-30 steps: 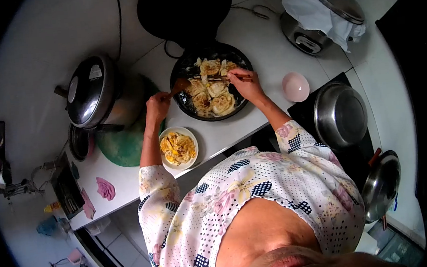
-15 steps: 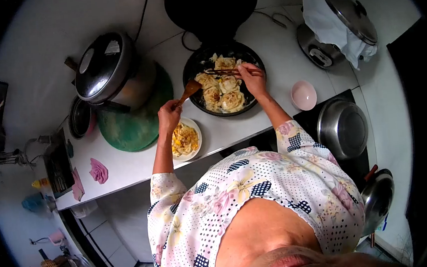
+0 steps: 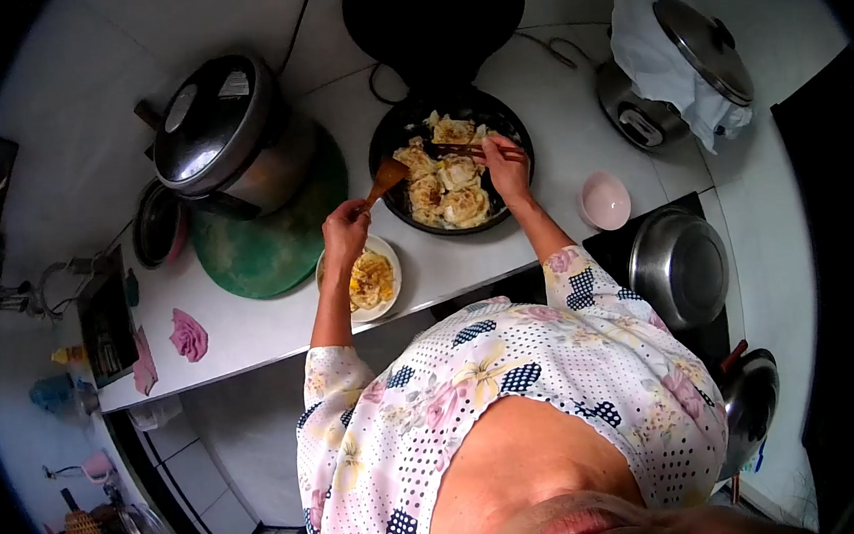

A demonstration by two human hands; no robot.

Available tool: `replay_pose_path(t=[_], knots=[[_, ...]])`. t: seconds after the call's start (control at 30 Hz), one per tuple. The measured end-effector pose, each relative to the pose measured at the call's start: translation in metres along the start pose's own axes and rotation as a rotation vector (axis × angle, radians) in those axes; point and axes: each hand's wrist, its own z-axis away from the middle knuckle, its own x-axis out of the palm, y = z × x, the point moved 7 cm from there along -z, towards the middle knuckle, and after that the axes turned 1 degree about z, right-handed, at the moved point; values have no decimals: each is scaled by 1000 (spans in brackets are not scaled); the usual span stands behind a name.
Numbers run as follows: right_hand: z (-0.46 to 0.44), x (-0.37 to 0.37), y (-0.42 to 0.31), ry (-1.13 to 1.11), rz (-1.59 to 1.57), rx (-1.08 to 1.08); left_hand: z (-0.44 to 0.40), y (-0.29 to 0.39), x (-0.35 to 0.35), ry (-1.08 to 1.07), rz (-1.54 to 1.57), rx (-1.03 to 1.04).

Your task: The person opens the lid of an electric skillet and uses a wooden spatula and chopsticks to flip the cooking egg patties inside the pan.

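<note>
Beyond the left grip, on the tabletop [image 3: 427,267], sits a round black pan [image 3: 511,125] bearing several browned pieces of food [image 3: 460,172], mostly gathered at its middle. The left hand [image 3: 345,230] is clamped on the handle of a wooden spatula [image 3: 388,178]; the blade reaches over the pan's left edge, close to the food. Contact between blade and food cannot be confirmed. The right hand [image 3: 506,165], over the right part of the pan, is closed on dark chopsticks [image 3: 458,151], which point leftward across the food. Whether the tips pinch a piece cannot be told.

Just nearer the body than the left grip, a pale plate [image 3: 393,297] holds yellow and browned food [image 3: 370,277]; the left forearm covers part of it. To the left of that grip lies a green round board [image 3: 256,255], with a lidded metal cooker [image 3: 264,174] at its far side. Further left and nearer the body is a crumpled pink cloth [image 3: 189,336]. To the right of the right grip, well apart from it, stands a pink bowl [image 3: 605,201], with a metal basin [image 3: 680,267] beyond it on a dark surface. The pan's black lid [image 3: 435,15] is raised, past both grips.
</note>
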Motion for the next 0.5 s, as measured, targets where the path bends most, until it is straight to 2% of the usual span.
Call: replay_pose_path(t=[0.17, 0.27, 0.37, 0.5], knots=[[-3, 7, 5, 70, -85, 77, -4, -20, -2, 46, 11, -53], [-6, 18, -7, -20, -115, 52, -2, -18, -3, 45, 38, -77], [-15, 16, -3, -23, -165, 33, 1, -9, -4, 64, -36, -46], [-16, -2, -19, -37, -52, -74, 0, 14, -7, 94, -90, 69]])
